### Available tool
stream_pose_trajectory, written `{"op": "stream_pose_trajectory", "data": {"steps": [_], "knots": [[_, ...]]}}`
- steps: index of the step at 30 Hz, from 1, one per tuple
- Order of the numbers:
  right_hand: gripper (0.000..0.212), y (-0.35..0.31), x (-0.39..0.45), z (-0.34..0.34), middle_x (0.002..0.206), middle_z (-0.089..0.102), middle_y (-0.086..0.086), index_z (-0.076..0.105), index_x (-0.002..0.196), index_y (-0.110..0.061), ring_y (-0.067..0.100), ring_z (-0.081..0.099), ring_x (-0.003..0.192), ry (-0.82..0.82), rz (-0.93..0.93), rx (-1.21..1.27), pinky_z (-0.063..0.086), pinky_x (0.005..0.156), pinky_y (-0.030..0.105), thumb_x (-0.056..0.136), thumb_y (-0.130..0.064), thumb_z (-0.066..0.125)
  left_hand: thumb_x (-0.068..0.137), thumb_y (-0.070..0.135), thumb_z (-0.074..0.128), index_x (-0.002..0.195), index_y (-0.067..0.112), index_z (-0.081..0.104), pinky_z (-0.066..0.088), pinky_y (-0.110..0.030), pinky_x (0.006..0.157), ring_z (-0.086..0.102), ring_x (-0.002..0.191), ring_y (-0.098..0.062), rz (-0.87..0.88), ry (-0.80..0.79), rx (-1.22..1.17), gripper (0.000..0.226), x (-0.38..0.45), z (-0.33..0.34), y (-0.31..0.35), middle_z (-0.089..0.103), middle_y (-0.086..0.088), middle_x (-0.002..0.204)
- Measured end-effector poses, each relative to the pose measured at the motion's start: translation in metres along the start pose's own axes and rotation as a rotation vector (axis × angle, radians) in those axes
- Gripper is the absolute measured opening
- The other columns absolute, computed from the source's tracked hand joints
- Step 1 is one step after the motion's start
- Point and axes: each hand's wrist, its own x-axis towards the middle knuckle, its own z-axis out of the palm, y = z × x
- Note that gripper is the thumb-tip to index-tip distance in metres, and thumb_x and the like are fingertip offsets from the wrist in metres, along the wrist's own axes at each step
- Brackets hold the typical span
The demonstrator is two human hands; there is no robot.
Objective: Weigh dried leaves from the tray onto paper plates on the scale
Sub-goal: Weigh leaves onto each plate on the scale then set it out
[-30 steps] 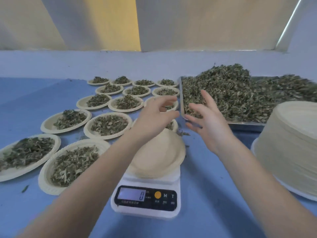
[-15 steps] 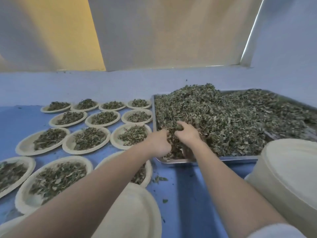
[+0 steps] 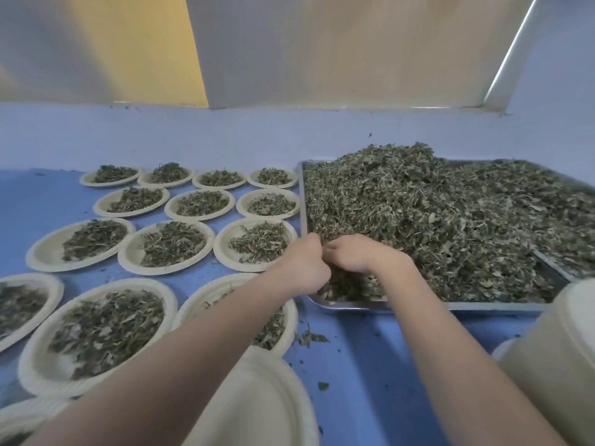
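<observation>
dried leaves (image 3: 418, 220) scooped from the tray (image 3: 402, 306)
left hand (image 3: 304, 265) and right hand (image 3: 357, 255) both clutch leaves; loose bits may spill onto the desk (image 3: 370, 365).

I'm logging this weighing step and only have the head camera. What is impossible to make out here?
- Scale: out of the head view, below the bottom edge under the empty plate, so no reading.
- Fingertips of the left hand and right hand: buried in the dried leaves; the amount gathered is hidden.
- Plate stack: cut by the right edge.
- Filled plate nearest the tray: mostly covered by the left forearm.
</observation>
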Motion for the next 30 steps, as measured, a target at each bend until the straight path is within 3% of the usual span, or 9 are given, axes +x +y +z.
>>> {"op": "stream_pose_trajectory", "data": {"steps": [2,6,13,16,19,21,25,28,30], "knots": [[0.042,0.014,-0.014,-0.004,0.14,0.051,0.004,0.05,0.132,-0.041,0.025,0.048,0.123,0.075,0.003,0.106,0.038,0.093,0.032,0.092,-0.053,0.045,0.091,0.002,0.043,0.135,0.006,0.038,0.048,-0.037,0.092,0.054,0.11,-0.026,-0.001,-0.01,-0.007,0.045,-0.002,0.002,0.0,0.053,-0.013,0.125],[0.089,0.021,-0.03,0.0,0.15,0.023,0.016,0.02,0.145,-0.051,0.043,0.034,0.131,0.1,0.228,-0.001,0.038,0.103,0.052,0.067,-0.081,0.052,0.091,0.004,0.044,0.14,0.007,0.034,0.049,-0.033,0.084,0.055,0.107,-0.025,0.014,0.029,-0.031,0.049,-0.006,0.004,0.005,0.052,-0.012,0.129],[0.048,-0.003,-0.007,0.03,0.124,0.044,0.015,0.042,0.134,-0.031,0.037,0.053,0.108,0.202,0.113,-0.068,0.047,0.089,0.041,0.089,-0.04,0.055,0.09,0.0,0.043,0.146,0.013,0.03,0.036,-0.023,0.08,0.046,0.124,-0.022,-0.014,0.073,-0.152,0.059,-0.023,-0.006,0.0,0.04,-0.009,0.144],[0.034,0.005,-0.001,0.017,0.104,0.053,0.011,0.049,0.122,-0.021,0.026,0.051,0.081,0.432,0.136,0.026,0.043,0.07,0.032,0.091,-0.034,0.056,0.089,-0.001,0.043,0.141,0.013,0.035,0.042,-0.023,0.071,0.053,0.1,-0.015,-0.037,0.083,-0.246,0.054,-0.033,-0.015,-0.007,0.051,0.0,0.123],[0.042,0.015,0.002,0.0,0.107,0.062,0.012,0.048,0.131,-0.019,0.026,0.054,0.081,0.628,0.278,0.432,0.044,0.069,0.03,0.093,-0.035,0.049,0.09,0.002,0.048,0.126,0.015,0.044,0.051,-0.035,0.078,0.058,0.084,-0.017,-0.107,0.096,-0.392,0.038,-0.041,-0.021,-0.009,0.048,0.01,0.09],[0.049,0.016,0.002,-0.003,0.125,0.058,0.013,0.045,0.138,-0.017,0.027,0.055,0.096,0.653,0.415,0.788,0.04,0.075,0.029,0.093,-0.036,0.049,0.091,0.001,0.051,0.127,0.009,0.044,0.052,-0.04,0.09,0.062,0.095,-0.025,-0.153,0.081,-0.583,0.038,-0.044,-0.021,-0.007,0.054,0.0,0.093],[0.06,0.008,-0.008,-0.004,0.142,0.045,0.012,0.037,0.144,-0.011,0.032,0.046,0.125,0.589,0.517,1.412,0.039,0.104,0.043,0.091,-0.032,0.055,0.096,0.008,0.049,0.136,0.0,0.036,0.054,-0.038,0.087,0.059,0.103,-0.034,-0.293,-0.033,-1.158,0.043,-0.048,-0.02,0.005,0.049,-0.025,0.125],[0.036,-0.003,-0.025,-0.013,0.11,0.064,0.01,0.056,0.122,-0.01,0.025,0.062,0.094,0.492,0.36,1.591,0.052,0.075,0.039,0.092,-0.028,0.056,0.099,0.026,0.044,0.141,-0.008,0.024,0.046,-0.053,0.095,0.046,0.119,-0.05,-0.388,-0.11,-1.491,0.058,-0.045,-0.02,0.011,0.034,-0.036,0.138],[0.018,-0.02,-0.044,-0.02,0.085,0.064,0.005,0.061,0.102,-0.01,0.017,0.06,0.07,0.448,0.196,1.571,0.046,0.055,0.029,0.093,-0.025,0.054,0.098,0.039,0.04,0.141,-0.012,0.02,0.04,-0.06,0.098,0.039,0.123,-0.056,-0.439,-0.159,-1.644,0.069,-0.047,-0.023,0.015,0.032,-0.04,0.138]]}}
